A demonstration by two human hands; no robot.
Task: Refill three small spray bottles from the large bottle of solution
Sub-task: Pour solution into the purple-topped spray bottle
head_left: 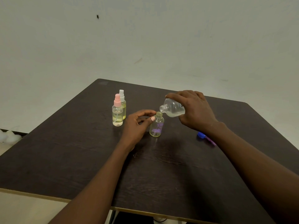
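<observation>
Bottles, four, on a dark wood-grain table (pixel 80 159).

Item 1: large bottle (pixel 174 108), clear plastic, uncapped. It is tipped almost level, with its threaded mouth just above and beside the mouth of item 2. A shallow pool of pale solution lies along its lower side, and no stream can be made out. The right hand (pixel 192 109) wraps it from above around the body. Judged light, being nearly empty, and smooth-walled, so likely slippery if wet. A mid-body hold suits pouring.

Item 2: open spray bottle (pixel 156 126), clear with a purple print, upright near the table's middle, with little liquid at the bottom. The left hand (pixel 137 125) pinches it at the neck and shoulder between thumb and forefinger. Judged very light and easily tipped. The neck is narrow, so steadying there seems wise.

Item 3: pink-capped spray bottle (pixel 117 113), upright, filled yellowish.

Item 4: white-capped spray bottle (pixel 122 102), just behind item 3, also filled.

Item 5: blue spray head (pixel 205 138), lying loose on the table beside the right wrist, probably belonging to item 2.
</observation>
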